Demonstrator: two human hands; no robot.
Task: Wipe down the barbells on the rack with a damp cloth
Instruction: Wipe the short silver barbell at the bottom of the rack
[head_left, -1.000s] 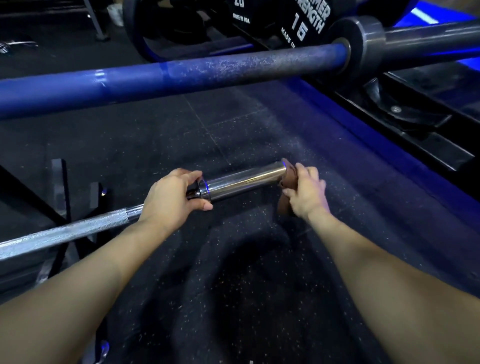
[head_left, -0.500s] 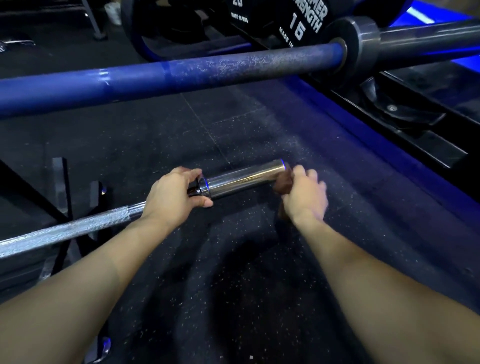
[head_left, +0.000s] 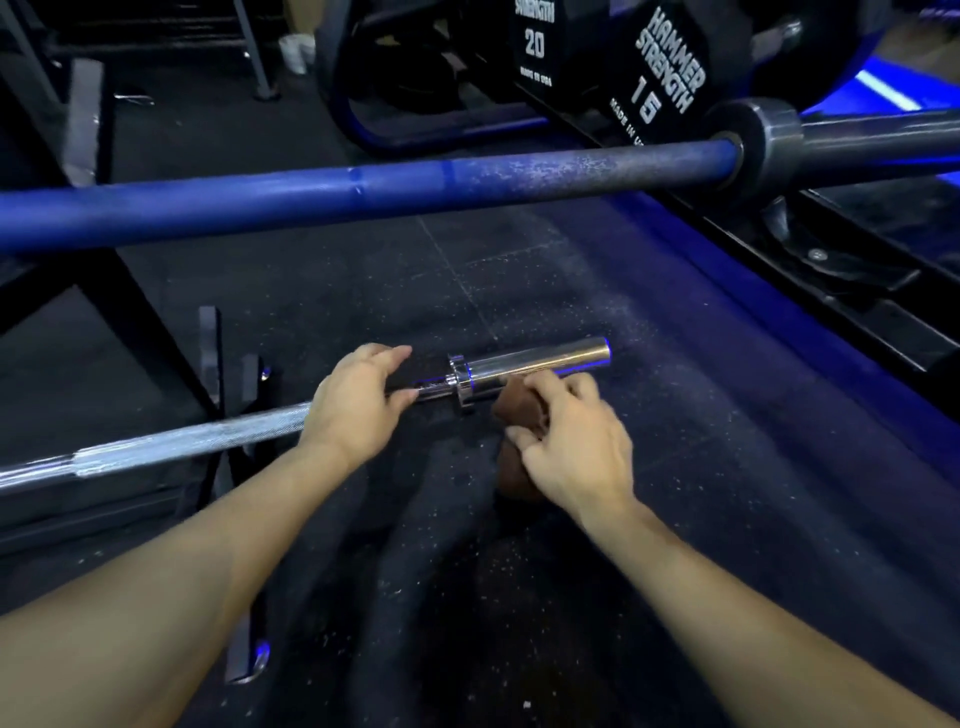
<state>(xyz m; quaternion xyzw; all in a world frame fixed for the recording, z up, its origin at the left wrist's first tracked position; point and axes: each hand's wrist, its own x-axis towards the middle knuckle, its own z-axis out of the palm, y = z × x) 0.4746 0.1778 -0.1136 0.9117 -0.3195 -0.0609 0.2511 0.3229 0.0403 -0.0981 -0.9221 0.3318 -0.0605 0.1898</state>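
Note:
A chrome barbell lies across the lower rack, its shiny sleeve pointing right. My left hand grips the bar just left of the collar. My right hand holds a bunched brown cloth just below the sleeve, near the collar; whether the cloth touches the metal I cannot tell. A second barbell with a blue, chalk-marked shaft runs across the view higher up, ending in a dark collar at the right.
Black dumbbells marked 20 and 15 sit on a stand behind the blue bar. The black rack frame stands at the left. A dark platform edge runs along the right. Speckled rubber floor lies below.
My right hand has carried the cloth from the sleeve's free end back toward the collar and slightly below the sleeve. My left hand has slid a little left along the bar.

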